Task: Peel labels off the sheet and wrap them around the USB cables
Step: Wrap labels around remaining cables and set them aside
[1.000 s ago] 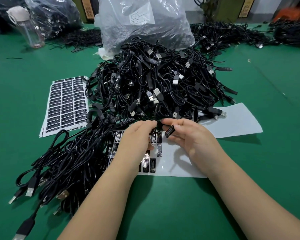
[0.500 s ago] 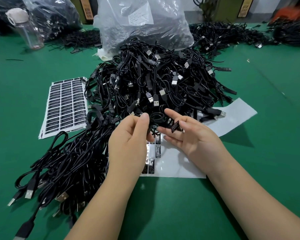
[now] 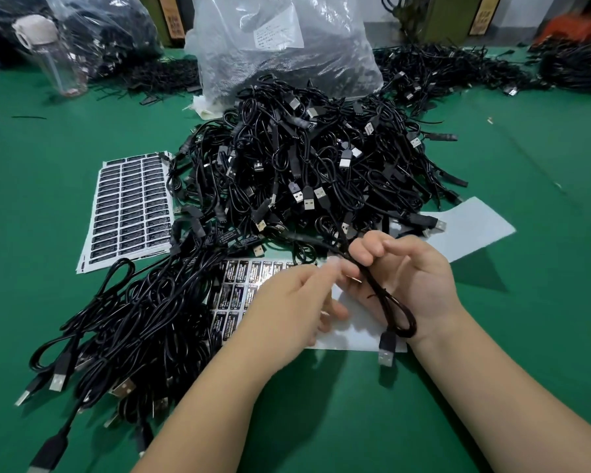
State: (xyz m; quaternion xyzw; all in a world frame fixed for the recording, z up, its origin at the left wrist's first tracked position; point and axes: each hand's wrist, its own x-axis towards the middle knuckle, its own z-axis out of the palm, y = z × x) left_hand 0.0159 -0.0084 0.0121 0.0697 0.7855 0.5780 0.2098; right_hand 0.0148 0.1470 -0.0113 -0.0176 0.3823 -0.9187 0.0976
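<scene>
My right hand is raised over the part-used label sheet, its fingers curled round a looped black USB cable. The cable's plug dangles below my palm, and its far end runs back into the big cable pile. My left hand is blurred; its fingertips meet the same cable just left of my right fingers and seem to pinch it. A small glint by those fingertips may be a label, but I cannot tell.
A stack of full label sheets lies at the left. A heap of cables fills the near left. A clear plastic bag stands behind the pile, and a bottle is at the far left. More cables lie at the back right on the green table.
A cable has come out of the pile into my right hand, loop and plug hanging. The label pinched in my right fingers is no longer plainly visible. My left hand dropped lower.
</scene>
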